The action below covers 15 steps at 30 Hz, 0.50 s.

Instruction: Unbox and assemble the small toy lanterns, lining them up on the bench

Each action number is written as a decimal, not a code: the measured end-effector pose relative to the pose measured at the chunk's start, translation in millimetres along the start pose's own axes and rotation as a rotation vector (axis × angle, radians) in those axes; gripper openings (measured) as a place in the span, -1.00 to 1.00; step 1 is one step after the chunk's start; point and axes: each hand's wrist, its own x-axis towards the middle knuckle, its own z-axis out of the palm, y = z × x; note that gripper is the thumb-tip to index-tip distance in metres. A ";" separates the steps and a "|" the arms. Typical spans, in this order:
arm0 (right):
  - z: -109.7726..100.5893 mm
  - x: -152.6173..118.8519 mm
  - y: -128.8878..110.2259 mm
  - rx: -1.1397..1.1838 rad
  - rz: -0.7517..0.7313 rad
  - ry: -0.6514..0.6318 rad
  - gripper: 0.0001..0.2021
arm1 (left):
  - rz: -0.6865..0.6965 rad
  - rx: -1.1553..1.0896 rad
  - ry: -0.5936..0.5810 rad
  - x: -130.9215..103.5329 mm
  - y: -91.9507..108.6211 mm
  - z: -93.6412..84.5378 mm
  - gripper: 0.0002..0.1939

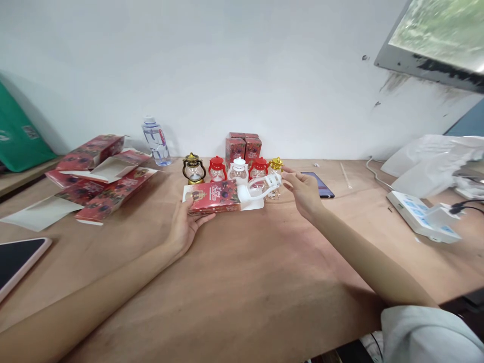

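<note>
My left hand is closed round the left end of a red printed gift box, which lies sideways in the air over the table. Its right end is open, with a flap folded out. A white mini lantern sticks partly out of that end, its base at the box mouth. By its top cap, my right hand pinches the lantern between thumb and fingers. Behind the box stand a bronze lantern, a red lantern, another white lantern, a second red lantern and a gold lantern.
Several closed red boxes stand against the wall. Flattened or opened boxes pile up at left beside a water bottle. A phone and a power strip lie at right, a tablet at near left.
</note>
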 end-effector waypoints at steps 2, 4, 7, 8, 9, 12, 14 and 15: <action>-2.7 0.4 -6.6 -0.052 -0.103 0.000 -0.82 | -0.002 0.004 -0.008 -0.5 0.5 0.9 -0.78; -5.9 0.4 -13.5 -0.143 -0.210 0.016 -0.82 | -0.010 0.016 -0.015 -1.3 1.0 1.7 -0.78; -11.3 -0.1 -22.7 -0.302 -0.347 0.003 -0.86 | -0.022 0.035 -0.038 -2.6 1.7 2.0 -0.77; -13.2 -0.4 -25.5 -0.348 -0.383 -0.011 -0.86 | -0.021 0.039 -0.049 -2.9 1.7 1.8 -0.76; -15.2 -0.6 -28.3 -0.389 -0.415 -0.027 -0.86 | -0.020 0.041 -0.057 -3.0 1.7 1.5 -0.76; -22.2 -0.4 -37.2 -0.467 -0.479 -0.046 -0.86 | -0.019 0.045 -0.060 -2.8 1.3 0.8 -0.75; -27.5 0.4 -43.4 -0.493 -0.495 -0.057 -0.87 | -0.016 0.044 -0.056 -2.5 0.8 0.8 -0.75; -30.1 0.9 -46.2 -0.507 -0.495 -0.068 -0.88 | -0.013 0.044 -0.054 -2.5 0.6 1.0 -0.75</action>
